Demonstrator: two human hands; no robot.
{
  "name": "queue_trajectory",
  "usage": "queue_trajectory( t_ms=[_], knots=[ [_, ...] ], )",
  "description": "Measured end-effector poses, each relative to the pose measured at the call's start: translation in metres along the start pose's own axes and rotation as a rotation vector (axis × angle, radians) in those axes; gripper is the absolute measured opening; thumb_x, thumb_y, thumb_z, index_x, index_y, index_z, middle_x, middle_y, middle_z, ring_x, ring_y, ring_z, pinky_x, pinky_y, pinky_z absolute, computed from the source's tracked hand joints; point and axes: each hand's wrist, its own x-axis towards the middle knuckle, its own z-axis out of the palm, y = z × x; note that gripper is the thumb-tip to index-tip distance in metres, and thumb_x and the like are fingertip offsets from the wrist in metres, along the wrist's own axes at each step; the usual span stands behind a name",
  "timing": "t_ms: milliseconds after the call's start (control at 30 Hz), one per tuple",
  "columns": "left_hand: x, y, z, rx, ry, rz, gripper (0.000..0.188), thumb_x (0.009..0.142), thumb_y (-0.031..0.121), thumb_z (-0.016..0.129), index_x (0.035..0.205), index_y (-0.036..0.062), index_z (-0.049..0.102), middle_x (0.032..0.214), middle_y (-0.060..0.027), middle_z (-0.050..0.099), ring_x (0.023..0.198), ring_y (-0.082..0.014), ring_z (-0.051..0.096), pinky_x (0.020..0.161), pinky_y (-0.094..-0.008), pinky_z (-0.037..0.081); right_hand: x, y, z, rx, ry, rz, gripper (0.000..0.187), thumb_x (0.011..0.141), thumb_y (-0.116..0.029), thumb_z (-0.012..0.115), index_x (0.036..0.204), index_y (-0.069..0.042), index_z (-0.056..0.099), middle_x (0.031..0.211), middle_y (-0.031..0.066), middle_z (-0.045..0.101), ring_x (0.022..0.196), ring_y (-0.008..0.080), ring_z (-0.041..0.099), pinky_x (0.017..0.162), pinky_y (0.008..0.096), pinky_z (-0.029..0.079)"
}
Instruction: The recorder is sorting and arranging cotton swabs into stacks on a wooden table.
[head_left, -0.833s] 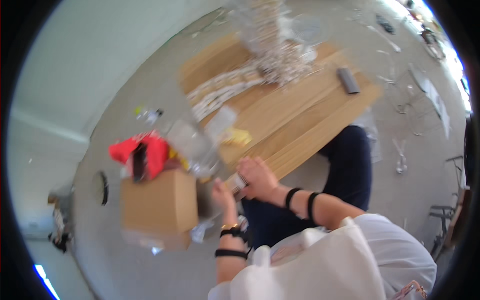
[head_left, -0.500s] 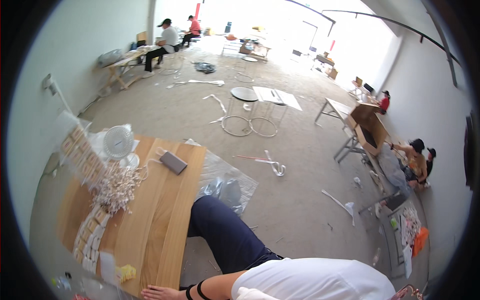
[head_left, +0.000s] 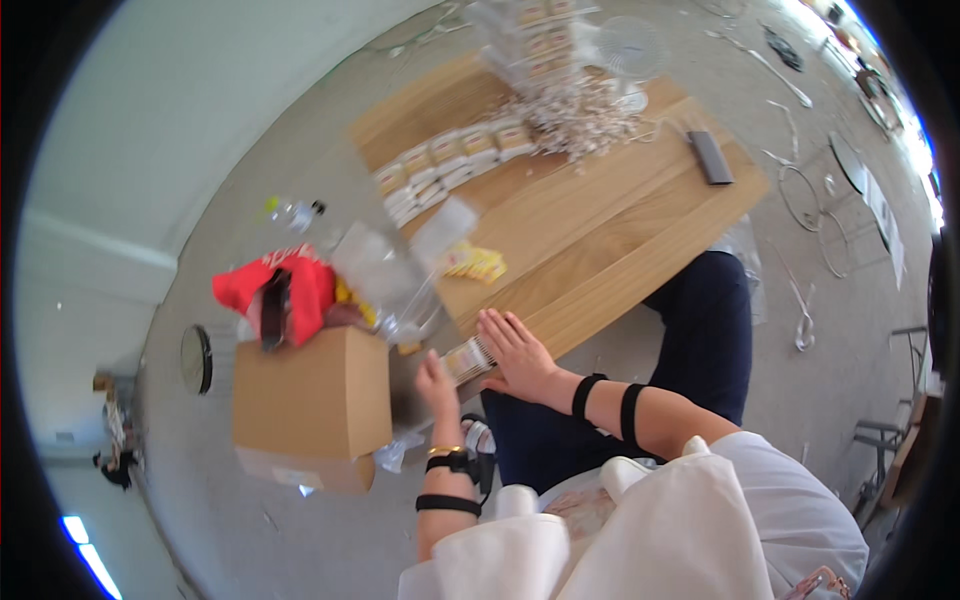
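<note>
At the near corner of the wooden table, a small packet of cotton swabs with a pale label lies between my hands. My left hand is closed at the packet's left end, fingers slightly blurred. Against its other end rests my right hand, fingers stretched out together along the table's edge. Farther over the table, a loose heap of cotton swabs spreads beside a row of similar packets. Yellow paper pieces lie just beyond my hands.
A cardboard box stands left of the table, with a red bag on top and clear plastic bags alongside. A white fan and stacked packets stand at the far end. A grey power bank lies at the right.
The view has swung left and down, away from the room toward the table. My left hand and the packet have come into sight. My right hand stays by the table's edge.
</note>
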Motion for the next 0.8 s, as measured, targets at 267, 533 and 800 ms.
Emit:
queue_trajectory(
  t_ms=[267,533,800],
  knots=[
    [-0.003,0.014,-0.004,-0.139,0.010,-0.028,0.051,0.104,0.041,0.054,0.082,-0.0044,0.064,0.075,-0.0054,0.063,0.073,-0.0099,0.055,0.067,-0.0316,0.048,0.010,-0.013,0.003,-0.108,-0.078,-0.024,0.101,0.091,-0.067,0.049,0.153,0.008,0.024,0.163,0.0220,0.020,0.153,0.0338,0.014,0.125,0.0459,0.011],
    [-0.016,0.045,-0.017,-0.721,-0.110,-0.687,0.045,0.100,0.037,0.061,0.122,-0.0008,0.051,0.112,-0.0112,0.061,0.104,-0.0215,0.062,0.088,-0.0372,0.056,0.017,0.015,-0.028,0.360,-0.181,0.194,0.058,0.086,-0.017,0.065,0.140,0.000,0.050,0.136,0.0213,0.050,0.132,0.0354,0.045,0.113,0.0458,0.035],
    [-0.044,0.043,0.003,-1.033,0.045,-0.638,0.048,0.093,0.021,0.074,0.129,0.0038,0.046,0.123,-0.0120,0.061,0.113,-0.0250,0.064,0.095,-0.0373,0.056,0.024,-0.011,0.020,0.651,-0.067,0.371,0.049,0.091,-0.005,0.058,0.139,0.000,0.052,0.126,0.0203,0.049,0.113,0.0310,0.056,0.097,0.0353,0.048]
  ],
)
